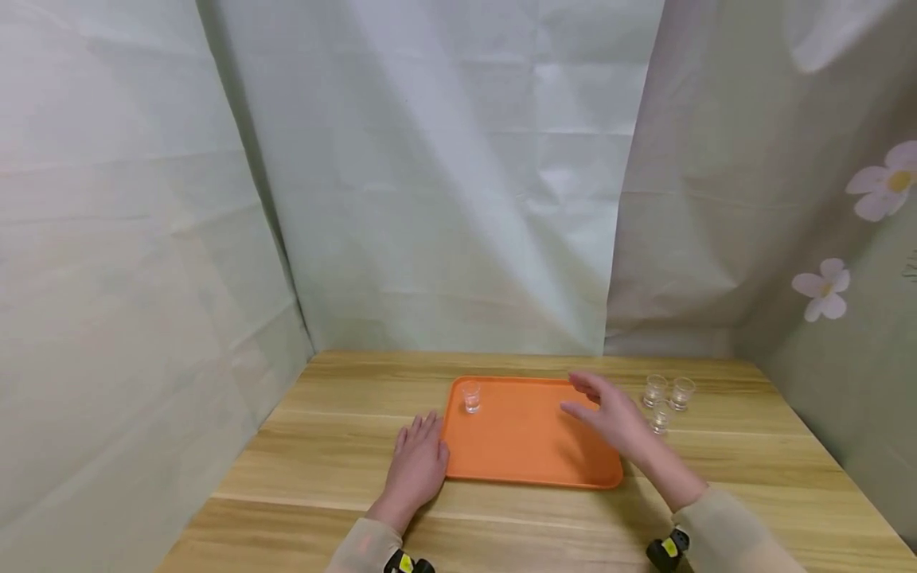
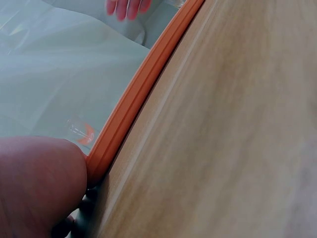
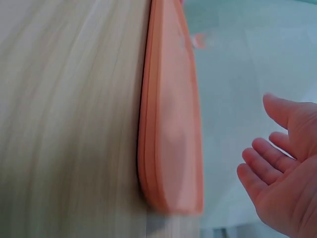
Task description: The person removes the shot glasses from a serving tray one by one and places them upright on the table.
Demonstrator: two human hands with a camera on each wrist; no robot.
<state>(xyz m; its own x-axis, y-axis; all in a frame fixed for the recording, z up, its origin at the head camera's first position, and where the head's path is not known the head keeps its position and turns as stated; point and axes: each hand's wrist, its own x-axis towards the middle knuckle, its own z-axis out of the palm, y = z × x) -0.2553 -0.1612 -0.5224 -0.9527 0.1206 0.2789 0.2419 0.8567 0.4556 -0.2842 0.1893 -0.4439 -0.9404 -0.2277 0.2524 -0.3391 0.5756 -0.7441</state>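
An orange tray [image 1: 526, 446] lies flat on the wooden table. One small clear glass [image 1: 471, 396] stands in its far left corner. My left hand [image 1: 417, 468] rests on the table against the tray's left edge, fingers straight and thumb at the rim. Above the tray's right side hovers my right hand [image 1: 607, 412], its fingers relaxed and thumb apart, nothing between them. The right wrist view shows the same hand [image 3: 285, 163] with an empty palm. Just right of the tray stand three more small clear glasses [image 1: 660, 415], close together.
Pale curtains [image 1: 458, 175] hang behind the table and on both sides, the right one printed with flowers [image 1: 822, 290]. The wooden tabletop [image 1: 322, 461] extends around the tray. Dark wrist devices [image 1: 668, 549] sit by both sleeves.
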